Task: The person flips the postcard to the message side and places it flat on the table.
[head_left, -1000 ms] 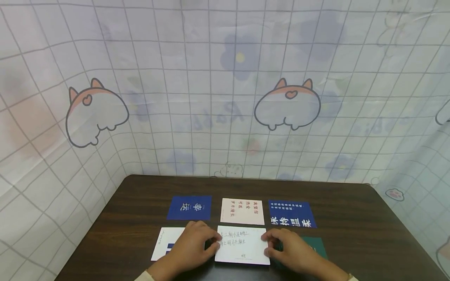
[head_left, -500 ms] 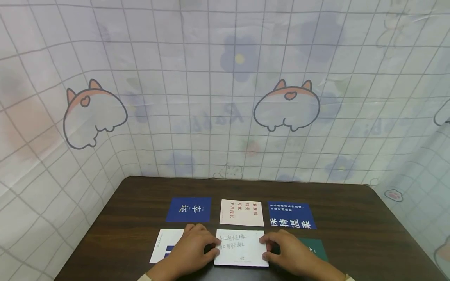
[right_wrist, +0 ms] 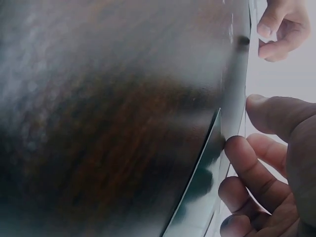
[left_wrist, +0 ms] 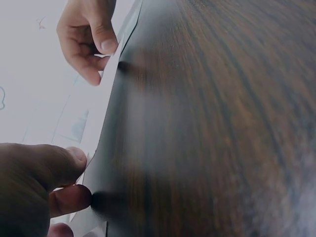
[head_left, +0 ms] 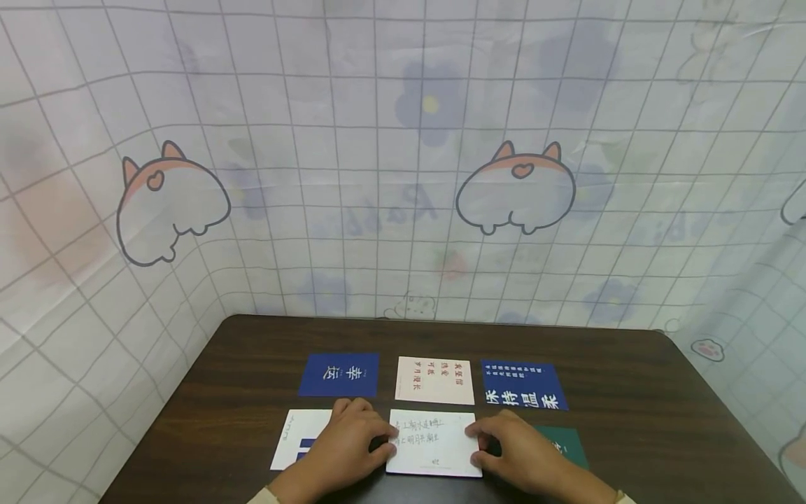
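A white postcard (head_left: 434, 444) with lines of handwritten-style characters lies in the middle of the near row in the head view. My left hand (head_left: 352, 439) pinches its left edge between thumb and fingers. At the opposite edge, my right hand (head_left: 519, 451) pinches the card the same way. Under the left hand and wrist, a white card with blue blocks (head_left: 299, 428) is partly covered. A dark green card (head_left: 567, 442) is half hidden behind the right hand. In the left wrist view, the thumb (left_wrist: 76, 157) sits at the postcard's edge, close over the dark tabletop.
A far row holds a blue card (head_left: 340, 385), a pale pink card (head_left: 434, 392) and a blue card with large white characters (head_left: 525, 381). They lie on a dark wood-grain table (head_left: 642, 420). A patterned grid curtain (head_left: 352, 175) hangs behind and at both sides.
The white postcard has shifted very slightly toward the person, and the right fingertips have moved a little further in over its right edge. The other cards lie as before.
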`<state>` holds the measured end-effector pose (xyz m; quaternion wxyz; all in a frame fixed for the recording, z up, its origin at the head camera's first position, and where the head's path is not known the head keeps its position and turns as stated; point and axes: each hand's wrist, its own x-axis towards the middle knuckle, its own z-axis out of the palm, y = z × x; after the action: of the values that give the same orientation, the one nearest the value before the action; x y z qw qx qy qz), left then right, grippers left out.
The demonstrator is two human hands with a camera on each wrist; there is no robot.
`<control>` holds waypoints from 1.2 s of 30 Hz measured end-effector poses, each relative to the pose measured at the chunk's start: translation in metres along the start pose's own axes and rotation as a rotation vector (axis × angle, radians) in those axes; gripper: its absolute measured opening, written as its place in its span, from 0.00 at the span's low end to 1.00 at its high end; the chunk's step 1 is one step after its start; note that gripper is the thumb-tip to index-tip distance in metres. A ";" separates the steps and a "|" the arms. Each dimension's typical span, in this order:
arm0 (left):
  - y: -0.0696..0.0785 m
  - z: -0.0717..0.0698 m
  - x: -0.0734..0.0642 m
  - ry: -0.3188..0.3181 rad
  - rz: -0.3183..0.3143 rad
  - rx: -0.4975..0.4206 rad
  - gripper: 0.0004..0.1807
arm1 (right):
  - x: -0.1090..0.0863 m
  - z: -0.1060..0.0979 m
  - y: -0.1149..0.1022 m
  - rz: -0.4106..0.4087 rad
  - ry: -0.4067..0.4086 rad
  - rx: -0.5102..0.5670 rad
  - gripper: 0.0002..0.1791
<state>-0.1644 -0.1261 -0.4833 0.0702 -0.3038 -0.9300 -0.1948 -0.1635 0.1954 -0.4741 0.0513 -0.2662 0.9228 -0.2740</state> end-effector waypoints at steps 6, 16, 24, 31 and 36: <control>0.001 0.000 -0.001 0.002 -0.001 0.006 0.09 | 0.000 0.001 0.000 -0.014 0.009 -0.034 0.16; 0.002 0.002 0.000 0.018 -0.005 0.021 0.09 | 0.000 0.001 -0.006 -0.009 0.005 -0.084 0.17; 0.002 0.002 0.002 0.013 -0.013 0.028 0.09 | 0.001 0.001 -0.007 0.013 0.004 -0.104 0.17; 0.002 0.001 0.003 0.015 -0.017 0.035 0.09 | 0.000 0.001 -0.007 -0.016 0.027 -0.124 0.17; 0.003 0.002 0.002 0.019 -0.016 0.040 0.09 | 0.000 0.001 -0.007 -0.019 0.016 -0.133 0.17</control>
<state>-0.1644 -0.1220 -0.4839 0.0837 -0.2933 -0.9353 -0.1794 -0.1599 0.1907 -0.4712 0.0236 -0.2756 0.9367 -0.2149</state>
